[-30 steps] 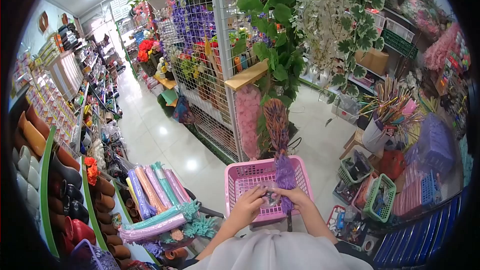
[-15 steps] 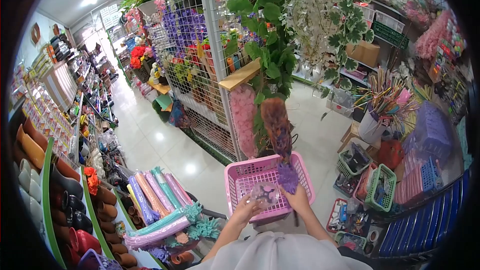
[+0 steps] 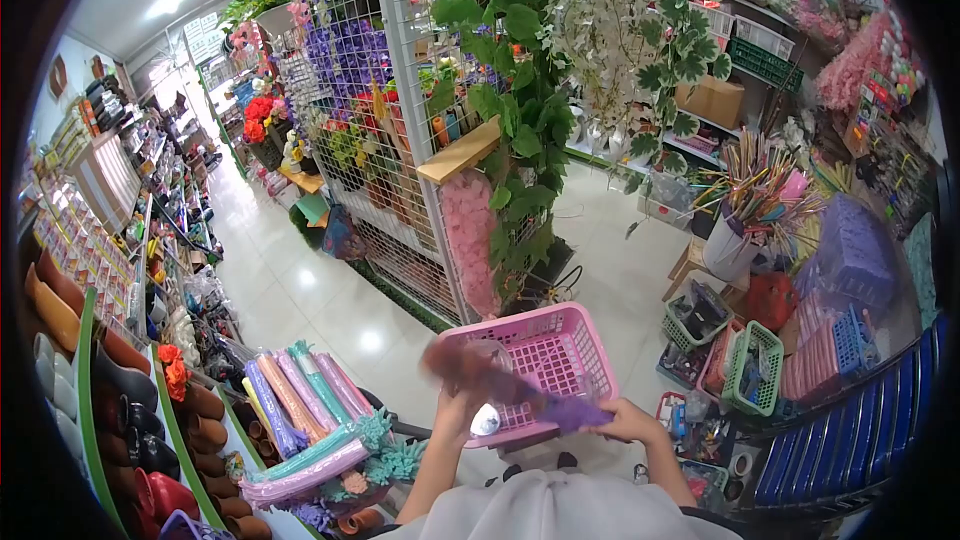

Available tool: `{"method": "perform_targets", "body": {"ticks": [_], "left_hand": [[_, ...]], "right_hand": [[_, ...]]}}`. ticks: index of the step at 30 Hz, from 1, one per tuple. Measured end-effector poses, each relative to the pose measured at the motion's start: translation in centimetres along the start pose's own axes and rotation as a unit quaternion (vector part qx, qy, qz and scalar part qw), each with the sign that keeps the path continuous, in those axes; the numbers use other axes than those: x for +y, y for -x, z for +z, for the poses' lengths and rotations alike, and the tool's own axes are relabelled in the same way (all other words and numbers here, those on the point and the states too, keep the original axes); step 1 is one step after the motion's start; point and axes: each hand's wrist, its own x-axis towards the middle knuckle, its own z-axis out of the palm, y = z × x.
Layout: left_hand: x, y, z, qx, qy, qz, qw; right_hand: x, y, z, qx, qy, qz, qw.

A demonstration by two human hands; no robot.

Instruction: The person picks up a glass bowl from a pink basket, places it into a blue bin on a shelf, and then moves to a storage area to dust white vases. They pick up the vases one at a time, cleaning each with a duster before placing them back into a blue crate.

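A fluffy feather duster [image 3: 520, 392], brown-orange at one end and purple at the other, lies slantwise in the air over the near side of the pink basket [image 3: 590, 340]. My right hand [image 3: 630, 422] is closed around its purple end. Its blurred brown end crosses just above my left hand [image 3: 457, 415], whose fingers are partly hidden. Beside that hand shows a shiny, clear plastic piece [image 3: 486, 420], mostly covered by the duster; my left hand appears closed on it. The basket has a lattice bottom.
Wrapped bundles of pastel stems [image 3: 300, 400] lie at left, beside shelves of pots [image 3: 205, 435]. A white wire rack [image 3: 400, 190] with hanging leaves stands ahead. Green baskets [image 3: 752, 370], a bucket of sticks [image 3: 730, 245] and dark blue slats [image 3: 850, 430] are at right.
The feather duster has swung from upright to lying slantwise, its brown end now down at the left. My right hand moved right and lower; my left hand moved slightly left.
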Motion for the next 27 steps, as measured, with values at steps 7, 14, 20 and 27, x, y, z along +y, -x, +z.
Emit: {"method": "perform_targets", "body": {"ticks": [7, 14, 20, 27], "left_hand": [[-1.3, -0.4, 0.8, 0.006, -0.03, 0.023, 0.999], [-5.4, -1.9, 2.1, 0.064, -0.035, 0.071, 0.995], [-6.0, -2.7, 6.5, 0.117, -0.176, 0.165, 0.963], [-8.3, -3.7, 7.3, 0.14, -0.545, 0.257, 0.786]], "right_hand": [[2.9, -0.1, -3.5, -0.028, -0.061, -0.046, 0.997], [2.4, -0.5, -6.9, -0.038, -0.059, -0.071, 0.995], [-0.5, 0.0, -9.5, 0.008, -0.004, -0.093, 0.996], [2.2, -1.6, -11.4, -0.005, 0.18, -0.279, 0.943]]}}
